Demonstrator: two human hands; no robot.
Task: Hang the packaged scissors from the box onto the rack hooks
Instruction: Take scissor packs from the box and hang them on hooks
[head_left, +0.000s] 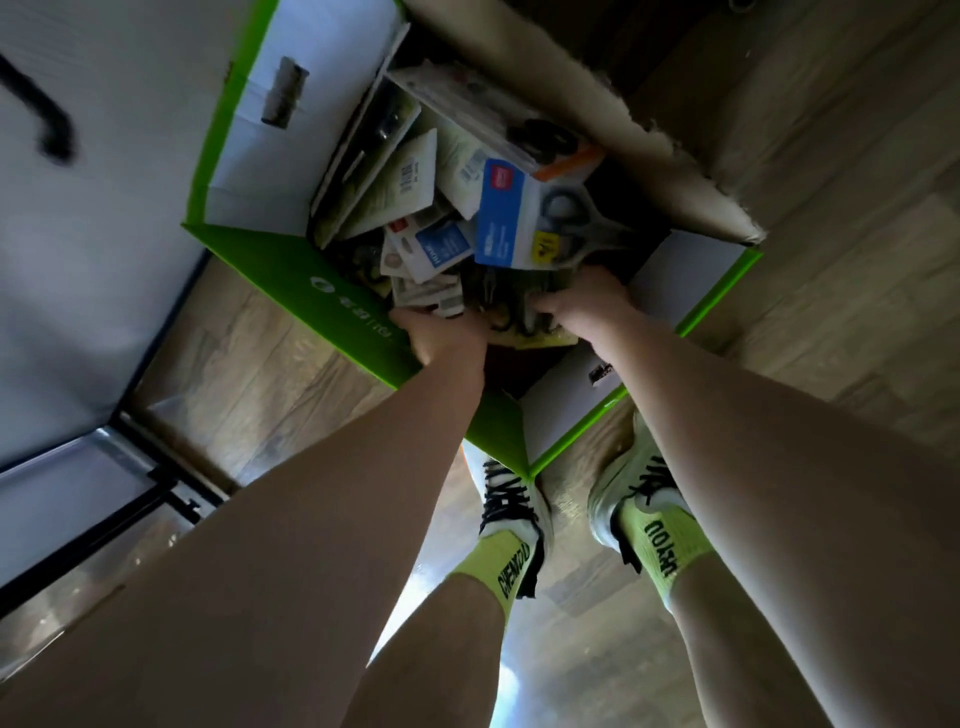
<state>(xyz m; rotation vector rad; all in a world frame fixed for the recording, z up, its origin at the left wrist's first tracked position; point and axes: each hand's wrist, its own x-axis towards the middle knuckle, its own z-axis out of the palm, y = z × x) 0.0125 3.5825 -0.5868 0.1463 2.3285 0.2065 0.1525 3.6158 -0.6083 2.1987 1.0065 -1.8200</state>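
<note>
Shop floor, stock box (291, 270) of carded scissors (524, 218), display shelving (78, 260)

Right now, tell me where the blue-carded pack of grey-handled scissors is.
In the head view, the blue-carded scissors pack lies atop the pile inside the green-edged cardboard box, toward its right side, just beyond the right hand.

An open green-and-white cardboard box (291, 280) stands on the wood-plank floor (857, 156) at twelve o'clock from the person's feet, heaped with carded scissor packages. Both hands reach in: the left hand (441, 332) at eleven o'clock, the right hand (587, 301) at one o'clock, fingers buried among packs. A blue-carded pair of grey-handled scissors (524, 218) lies just above the right hand.
</note>
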